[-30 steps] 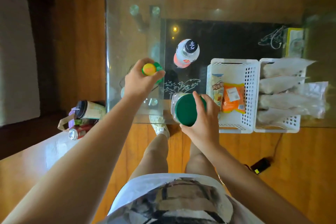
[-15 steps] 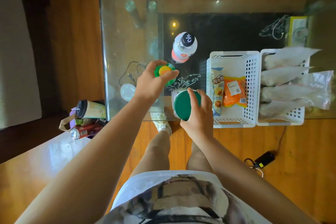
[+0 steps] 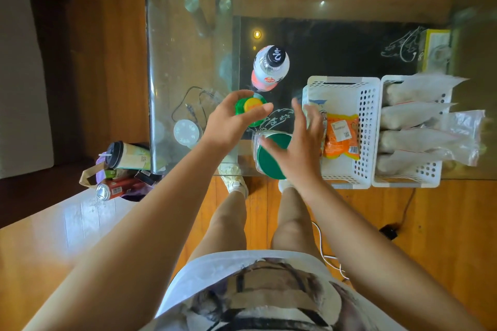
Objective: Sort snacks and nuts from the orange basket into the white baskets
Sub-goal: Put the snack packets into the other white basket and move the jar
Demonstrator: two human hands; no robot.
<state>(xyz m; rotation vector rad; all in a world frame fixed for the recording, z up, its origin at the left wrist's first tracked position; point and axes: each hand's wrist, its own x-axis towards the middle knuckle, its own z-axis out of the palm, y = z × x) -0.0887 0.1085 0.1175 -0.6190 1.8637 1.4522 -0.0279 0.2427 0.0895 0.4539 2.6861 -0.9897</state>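
Note:
My left hand (image 3: 233,121) grips a green bottle with a yellow cap (image 3: 251,106) over the glass table. A clear jar with a green lid (image 3: 270,158) stands at the table's near edge. Above that jar hovers my right hand (image 3: 297,142), fingers spread, holding nothing. The left white basket (image 3: 365,105) holds an orange snack packet (image 3: 341,136) and a pale packet partly hidden by my right hand. In the right white basket (image 3: 408,180) lie several clear bags of pale nuts (image 3: 419,121). No orange basket is in view.
A pink drink bottle with a black cap (image 3: 270,67) stands on the glass table (image 3: 188,48) behind my hands. A paper bag with a cup and a can (image 3: 121,169) sits on the floor at the left. Cables lie on the wooden floor at the right.
My right hand has let go of the green-lidded jar and lifted off it with fingers spread. My left hand has carried the green bottle rightward and a little farther over the table.

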